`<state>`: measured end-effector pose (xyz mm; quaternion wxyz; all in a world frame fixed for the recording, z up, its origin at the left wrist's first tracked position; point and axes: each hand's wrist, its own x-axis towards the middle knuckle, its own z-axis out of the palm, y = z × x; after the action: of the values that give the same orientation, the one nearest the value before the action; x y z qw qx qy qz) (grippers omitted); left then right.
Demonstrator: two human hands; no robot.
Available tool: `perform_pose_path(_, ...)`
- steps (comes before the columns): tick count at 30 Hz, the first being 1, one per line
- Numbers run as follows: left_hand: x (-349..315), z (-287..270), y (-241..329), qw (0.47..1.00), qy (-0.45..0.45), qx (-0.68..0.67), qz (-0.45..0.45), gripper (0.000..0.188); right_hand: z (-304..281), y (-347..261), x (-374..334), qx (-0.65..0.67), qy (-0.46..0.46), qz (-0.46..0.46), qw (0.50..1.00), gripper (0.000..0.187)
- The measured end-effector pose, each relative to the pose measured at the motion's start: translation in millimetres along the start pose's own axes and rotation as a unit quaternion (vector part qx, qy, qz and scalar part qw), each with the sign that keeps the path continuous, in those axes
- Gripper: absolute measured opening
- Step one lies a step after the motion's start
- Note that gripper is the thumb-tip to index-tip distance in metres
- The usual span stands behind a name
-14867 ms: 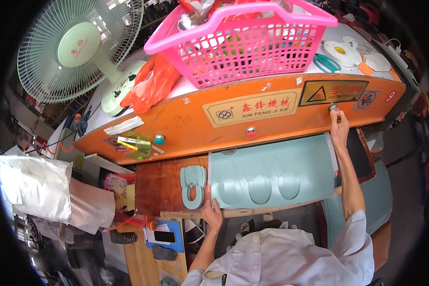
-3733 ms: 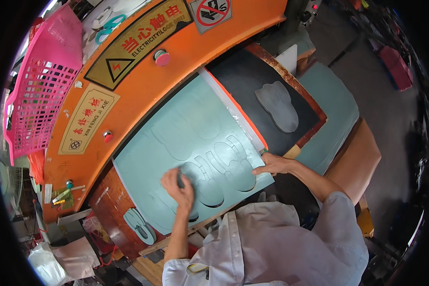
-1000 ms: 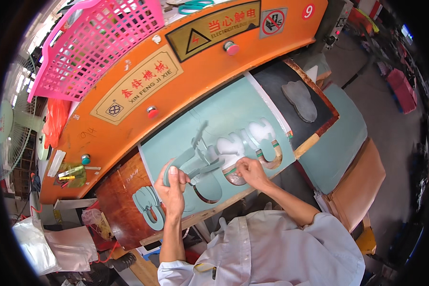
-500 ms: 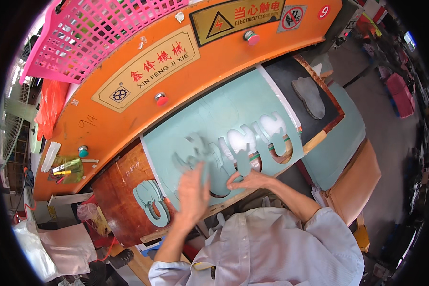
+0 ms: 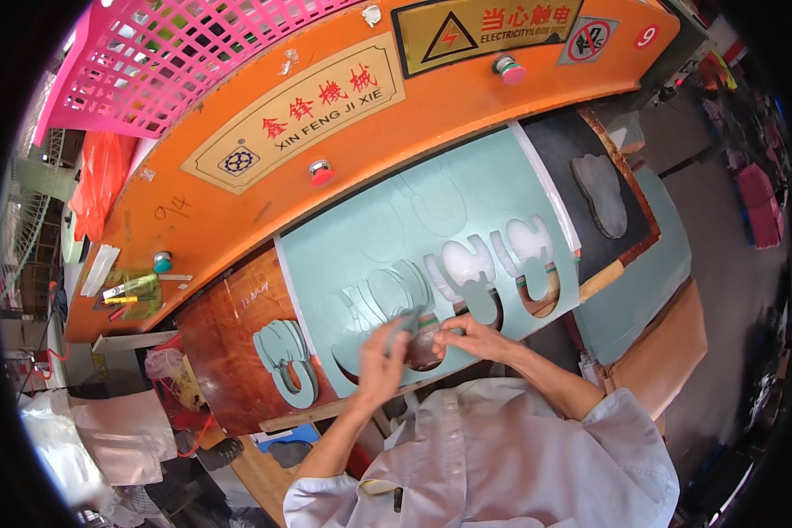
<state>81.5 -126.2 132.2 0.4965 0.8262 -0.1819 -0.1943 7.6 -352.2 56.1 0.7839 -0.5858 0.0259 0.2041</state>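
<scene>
A pale green sheet (image 5: 326, 229) lies on the machine bed, with curved, shoe-part-like shapes cut through it. Along its near edge, my left hand (image 5: 381, 363) is closed, and a blurred grey-green cut piece (image 5: 406, 324) shows at its fingertips. Just to the right, my right hand (image 5: 473, 340) is pinched at the sheet's near edge; what lies between its fingers is too small to make out. Loosened cut pieces (image 5: 396, 286) rest in the sheet beyond my left hand. A stack of matching green cut-outs (image 5: 283, 352) sits on the brown board at the left.
An orange machine beam (image 5: 273, 189) with red buttons spans the far side. On top of it stands a pink basket (image 5: 150, 97). At the right, a grey sole-shaped piece (image 5: 600, 195) lies on a black panel, beside more green sheets (image 5: 629, 308) and brown sheets (image 5: 664, 352).
My left hand has come down and right from over the sheet toward my right hand. My right hand's fingers have closed from a spread pose. The whole view has shifted slightly.
</scene>
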Motion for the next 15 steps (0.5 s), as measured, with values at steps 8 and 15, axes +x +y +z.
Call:
perform_pose_path(8,25,-89,48,0.987,0.090,-0.128,-0.021,0.037,44,-49,-33,-0.471,0.289,-0.190,0.811,0.027)
perform_pose_path(15,15,-29,33,0.989,0.097,-0.104,-0.036,0.042,76,-90,29,0.118,0.113,0.097,0.982,0.043)
